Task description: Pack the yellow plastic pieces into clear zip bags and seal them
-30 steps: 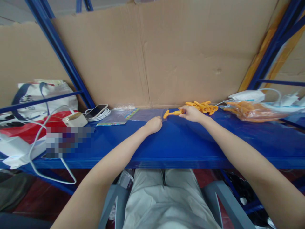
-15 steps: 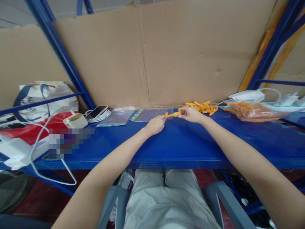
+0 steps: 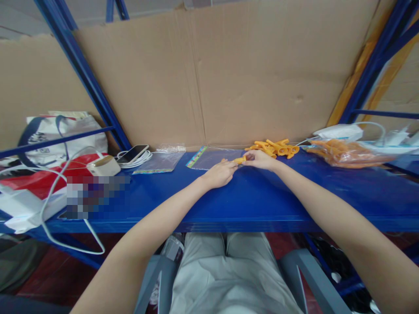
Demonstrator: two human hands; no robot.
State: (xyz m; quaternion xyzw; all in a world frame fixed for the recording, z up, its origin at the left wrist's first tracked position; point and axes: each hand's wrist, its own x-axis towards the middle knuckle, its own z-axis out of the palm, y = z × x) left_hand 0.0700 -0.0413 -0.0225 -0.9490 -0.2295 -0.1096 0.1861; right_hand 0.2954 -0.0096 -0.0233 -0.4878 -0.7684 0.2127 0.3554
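Orange piece (image 3: 240,160): lay at the right end of the clear bag (image 3: 213,158); entry was indistinct.
Right hand (image 3: 261,160): fingers closed on the piece's right end.
Left hand (image 3: 221,173): curled at its left; hold could not be told.
Handling: a level piece and taut film seemed best.
Surroundings: orange pile (image 3: 278,148) crowded the right hand; second bag (image 3: 160,162) lay left on the bench (image 3: 262,200).

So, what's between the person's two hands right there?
A yellow plastic piece: in the head view its exposed stretch spans the small gap from the left hand to the right hand.
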